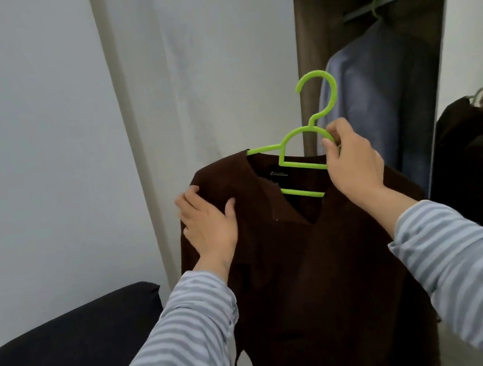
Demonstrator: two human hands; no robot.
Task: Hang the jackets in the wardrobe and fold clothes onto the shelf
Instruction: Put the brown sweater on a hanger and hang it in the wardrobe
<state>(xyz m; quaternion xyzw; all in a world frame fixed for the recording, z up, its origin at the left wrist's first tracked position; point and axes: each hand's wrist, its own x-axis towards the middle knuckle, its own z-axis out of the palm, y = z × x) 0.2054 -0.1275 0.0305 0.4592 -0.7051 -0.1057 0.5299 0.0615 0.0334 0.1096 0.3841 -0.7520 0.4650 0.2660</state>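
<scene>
Left hand [208, 223]: bare, no glove, ring or watch visible. Right hand [353, 164]: bare, likewise unadorned. Left sleeve [178, 350]: long, horizontal stripes alternating pale blue-grey and white, soft knit, cuff ending at wrist. Right sleeve [479, 277]: same striped fabric, loose fit, folds near cuff.

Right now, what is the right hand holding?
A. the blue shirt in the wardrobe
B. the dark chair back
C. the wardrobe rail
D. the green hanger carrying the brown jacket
D: the right hand closes around the green hanger inside the brown jacket collar.
</scene>
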